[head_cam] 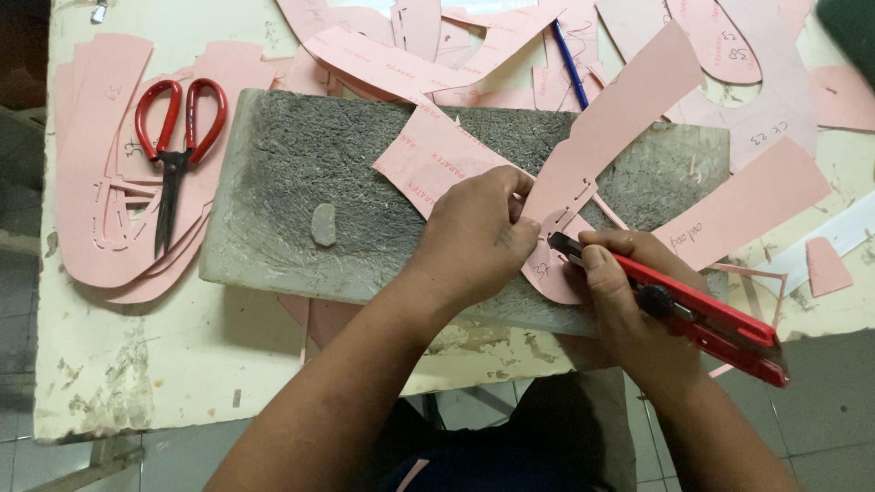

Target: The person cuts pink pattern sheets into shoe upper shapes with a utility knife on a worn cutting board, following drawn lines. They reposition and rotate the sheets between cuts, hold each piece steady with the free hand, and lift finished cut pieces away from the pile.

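Head view: left hand (474, 239) pins the pink card piece (602, 146) to the cutting board (292, 173); right hand (624, 292) clamps the red knife (693, 314), blade at the piece's lower end, its long axis running up-right

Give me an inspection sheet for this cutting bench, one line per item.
Surface: worn cream table with a scarred grey cutting board on it.
Job's things: pink pattern piece on the board; red utility knife.
Clutter: red scissors on stacked pink pieces; blue pen; pink offcuts all over.
Grippers: left hand presses the pattern piece down; right hand grips the knife, tip at its edge.
Cables: nothing seen.
Surroundings: grey tiled floor.
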